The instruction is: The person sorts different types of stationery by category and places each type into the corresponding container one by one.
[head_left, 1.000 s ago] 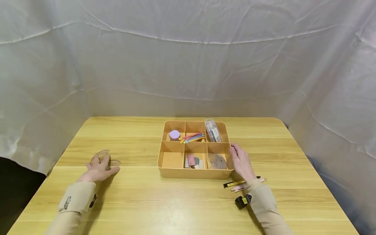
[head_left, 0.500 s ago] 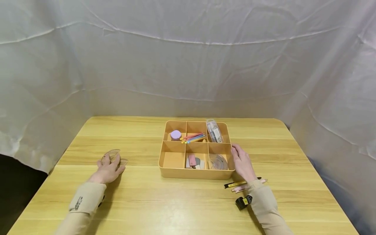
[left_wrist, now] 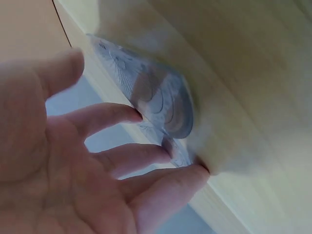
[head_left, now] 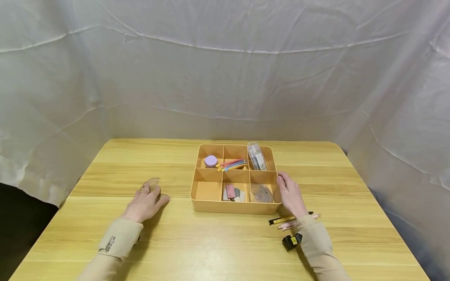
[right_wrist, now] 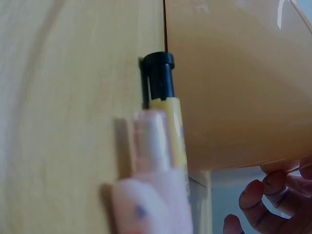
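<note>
My left hand (head_left: 145, 205) rests at the left of the table, fingertips on a clear protractor (head_left: 152, 182) partly hidden beneath them. In the left wrist view the fingers reach past the see-through protractor (left_wrist: 163, 95) to the wood, and the thumb stands apart from it. A second clear curved piece (left_wrist: 179, 155) shows behind it. My right hand (head_left: 291, 195) grips the right wall of an orange compartment box (head_left: 232, 207); in the right wrist view curled fingers (right_wrist: 275, 187) meet the box's rim.
Box compartments hold a lilac round item (head_left: 211, 160), colored pencils (head_left: 232, 164), a clear case (head_left: 257, 157), erasers (head_left: 230, 191) and a protractor (head_left: 261, 193). A yellow-black pen (head_left: 281, 220), a pink pen (head_left: 286, 225) and a black tape measure (head_left: 290, 242) lie by the right forearm.
My left hand has slid right across the table toward the box, and the clear protractor has moved along under its fingers. The right hand has stayed at the box wall.
</note>
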`<act>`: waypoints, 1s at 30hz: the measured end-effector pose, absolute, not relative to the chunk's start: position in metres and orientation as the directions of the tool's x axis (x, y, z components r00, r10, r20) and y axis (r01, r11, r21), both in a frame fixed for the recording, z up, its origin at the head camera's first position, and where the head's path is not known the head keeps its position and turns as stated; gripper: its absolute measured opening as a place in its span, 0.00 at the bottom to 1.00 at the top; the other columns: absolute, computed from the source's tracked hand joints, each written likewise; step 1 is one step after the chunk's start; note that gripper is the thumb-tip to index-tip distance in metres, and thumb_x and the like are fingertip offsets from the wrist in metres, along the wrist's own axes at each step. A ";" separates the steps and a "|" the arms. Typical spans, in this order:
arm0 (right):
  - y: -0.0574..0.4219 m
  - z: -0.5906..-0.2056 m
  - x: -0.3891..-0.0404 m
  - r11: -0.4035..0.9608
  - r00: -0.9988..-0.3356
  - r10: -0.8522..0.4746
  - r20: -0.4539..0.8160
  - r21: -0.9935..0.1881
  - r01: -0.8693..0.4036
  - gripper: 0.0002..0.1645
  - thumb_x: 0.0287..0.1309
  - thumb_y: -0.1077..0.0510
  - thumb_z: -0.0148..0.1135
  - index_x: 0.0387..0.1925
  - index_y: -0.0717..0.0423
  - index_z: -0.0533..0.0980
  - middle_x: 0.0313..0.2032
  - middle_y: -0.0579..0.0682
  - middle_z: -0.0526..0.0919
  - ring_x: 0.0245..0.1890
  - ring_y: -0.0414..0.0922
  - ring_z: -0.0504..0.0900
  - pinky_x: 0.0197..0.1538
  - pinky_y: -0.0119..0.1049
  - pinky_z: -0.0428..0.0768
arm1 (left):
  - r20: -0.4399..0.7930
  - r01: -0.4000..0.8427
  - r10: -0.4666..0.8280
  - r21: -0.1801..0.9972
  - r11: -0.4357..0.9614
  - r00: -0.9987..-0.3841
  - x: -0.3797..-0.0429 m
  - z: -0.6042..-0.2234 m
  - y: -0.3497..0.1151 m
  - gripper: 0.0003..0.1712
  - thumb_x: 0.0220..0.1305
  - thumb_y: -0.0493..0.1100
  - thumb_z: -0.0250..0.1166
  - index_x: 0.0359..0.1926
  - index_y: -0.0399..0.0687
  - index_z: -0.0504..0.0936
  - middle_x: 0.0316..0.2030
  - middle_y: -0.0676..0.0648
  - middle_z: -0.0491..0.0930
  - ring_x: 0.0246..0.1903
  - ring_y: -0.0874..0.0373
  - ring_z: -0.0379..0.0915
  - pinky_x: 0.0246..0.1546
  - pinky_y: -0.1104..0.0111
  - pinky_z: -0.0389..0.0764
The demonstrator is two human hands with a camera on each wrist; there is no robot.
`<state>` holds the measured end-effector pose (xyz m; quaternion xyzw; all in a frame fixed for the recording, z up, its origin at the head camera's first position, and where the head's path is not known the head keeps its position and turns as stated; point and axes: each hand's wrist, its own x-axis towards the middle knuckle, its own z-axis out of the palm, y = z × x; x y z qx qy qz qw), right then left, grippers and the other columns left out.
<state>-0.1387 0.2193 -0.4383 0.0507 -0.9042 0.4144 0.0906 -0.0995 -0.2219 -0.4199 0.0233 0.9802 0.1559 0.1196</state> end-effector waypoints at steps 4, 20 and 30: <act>0.220 -0.439 -0.138 0.652 -0.979 -0.016 0.204 -0.740 -0.165 0.23 0.78 0.59 0.40 0.63 0.70 0.70 0.59 0.72 0.77 0.61 0.69 0.76 0.66 0.63 0.72 | -0.111 0.056 0.088 0.259 0.964 -0.990 -0.103 -0.422 -0.211 0.22 0.77 0.52 0.53 0.53 0.37 0.79 0.54 0.22 0.74 0.42 0.27 0.77 0.36 0.41 0.82; 0.221 -0.437 -0.138 0.655 -0.980 -0.016 0.199 -0.739 -0.161 0.24 0.78 0.59 0.40 0.64 0.69 0.69 0.60 0.72 0.77 0.62 0.69 0.75 0.66 0.63 0.71 | 0.098 0.002 -0.027 0.287 0.958 -0.995 -0.140 -0.413 -0.217 0.12 0.55 0.37 0.75 0.28 0.34 0.80 0.27 0.34 0.84 0.27 0.37 0.81 0.25 0.51 0.83; 0.220 -0.437 -0.139 0.655 -0.980 -0.020 0.200 -0.737 -0.164 0.24 0.78 0.58 0.40 0.64 0.69 0.69 0.60 0.72 0.77 0.62 0.69 0.75 0.65 0.63 0.72 | -0.019 -0.039 -0.035 0.331 0.943 -0.999 -0.149 -0.404 -0.227 0.20 0.49 0.40 0.77 0.32 0.35 0.74 0.28 0.37 0.79 0.27 0.44 0.76 0.26 0.58 0.80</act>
